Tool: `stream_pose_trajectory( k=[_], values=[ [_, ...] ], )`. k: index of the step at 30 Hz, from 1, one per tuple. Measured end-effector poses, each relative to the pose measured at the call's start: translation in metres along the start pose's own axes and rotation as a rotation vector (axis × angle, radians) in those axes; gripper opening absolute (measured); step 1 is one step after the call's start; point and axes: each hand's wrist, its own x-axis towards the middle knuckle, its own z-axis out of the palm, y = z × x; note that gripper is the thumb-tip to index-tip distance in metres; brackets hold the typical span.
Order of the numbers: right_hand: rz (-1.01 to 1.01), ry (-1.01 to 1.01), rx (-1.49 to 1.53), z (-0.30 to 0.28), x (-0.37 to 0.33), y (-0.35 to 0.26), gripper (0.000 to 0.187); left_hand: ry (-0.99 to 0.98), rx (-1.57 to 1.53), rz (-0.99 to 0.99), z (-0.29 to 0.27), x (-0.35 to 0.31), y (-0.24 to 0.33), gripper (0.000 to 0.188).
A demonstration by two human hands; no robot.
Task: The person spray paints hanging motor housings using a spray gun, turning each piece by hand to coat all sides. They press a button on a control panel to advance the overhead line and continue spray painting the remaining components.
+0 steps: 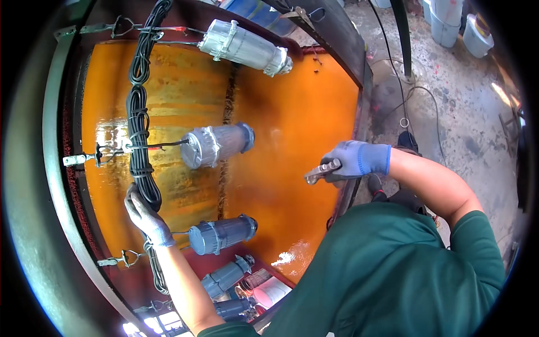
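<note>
My left hand (144, 212), gloved in grey, is closed around the lower end of a coiled black cable (145, 182) at the left. My right hand (352, 159), in a grey-blue glove, grips metal pliers (323, 171) over the right side of an orange coated surface. Cylindrical motors hang in a row: a silver one (245, 47) at the far end, a grey one (217, 146) in the middle, and a dark blue-grey one (223, 233) nearest my left hand. Cables run from them to the coils. Part of my left fingers is hidden behind the cable.
A curved metal rail (51, 129) with hooks and clamps (82, 160) runs along the left. More motors (227, 276) and a pink-white bucket (272, 292) show lower down. On the concrete floor (455, 106) at right lie a thin cable and several grey buckets (446, 28).
</note>
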Motion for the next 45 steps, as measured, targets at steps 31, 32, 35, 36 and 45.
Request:
stream_pose_trajectory(
  k=[31, 32, 35, 36, 45],
  values=[
    [-0.421, 0.292, -0.058, -0.007, -0.065, -0.055, 0.026, -0.035, 0.208, 0.464, 0.07, 0.047, 0.074, 0.054],
    [-0.391, 0.369, -0.018, -0.006, -0.063, -0.055, 0.025, -0.118, 0.146, 0.391, 0.076, 0.052, 0.081, 0.054],
    [-0.336, 0.537, 0.115, -0.002, -0.047, -0.052, 0.026, -0.237, 0.056, 0.252, 0.087, 0.069, 0.083, 0.05],
    [-0.31, 0.63, 0.205, -0.002, -0.044, -0.051, 0.026, -0.231, 0.067, 0.21, 0.088, 0.07, 0.084, 0.049],
    [-0.169, 0.441, 0.218, -0.012, -0.037, -0.055, 0.026, -0.187, -0.206, 0.038, 0.074, 0.042, 0.07, 0.046]
  ],
)
